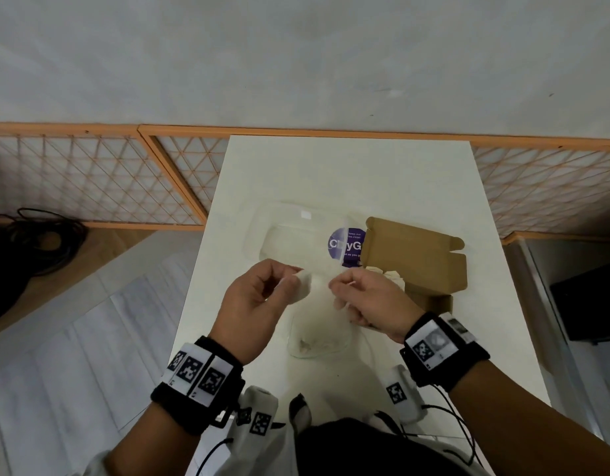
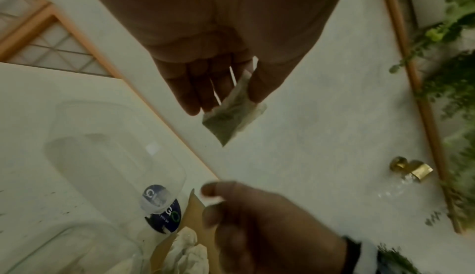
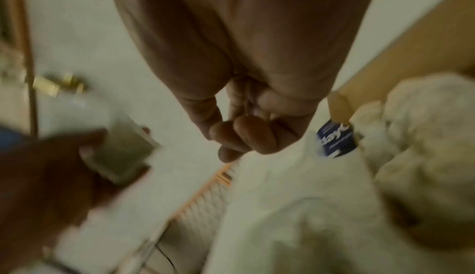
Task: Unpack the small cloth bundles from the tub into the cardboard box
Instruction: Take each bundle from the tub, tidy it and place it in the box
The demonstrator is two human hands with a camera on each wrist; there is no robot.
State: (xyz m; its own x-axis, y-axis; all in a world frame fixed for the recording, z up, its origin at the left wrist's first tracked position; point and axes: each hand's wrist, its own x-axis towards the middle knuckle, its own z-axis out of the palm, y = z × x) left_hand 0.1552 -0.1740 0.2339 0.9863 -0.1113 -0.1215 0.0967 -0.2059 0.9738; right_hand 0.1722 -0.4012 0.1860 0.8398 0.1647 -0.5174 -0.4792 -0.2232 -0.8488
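Left hand (image 1: 259, 297) pinches small pale cloth bundle (image 1: 301, 282) above clear tub (image 1: 319, 333); right hand (image 1: 369, 300) curled, contents indiscernible. Brown cardboard box (image 1: 420, 259) just right holds crumpled cloths; white worktop (image 1: 348, 173) bare beyond.

a home room, white table (image 1: 348, 173) against a plain wall, orange lattice screen (image 1: 90, 176), wood floor, greenery (image 2: 454, 79)
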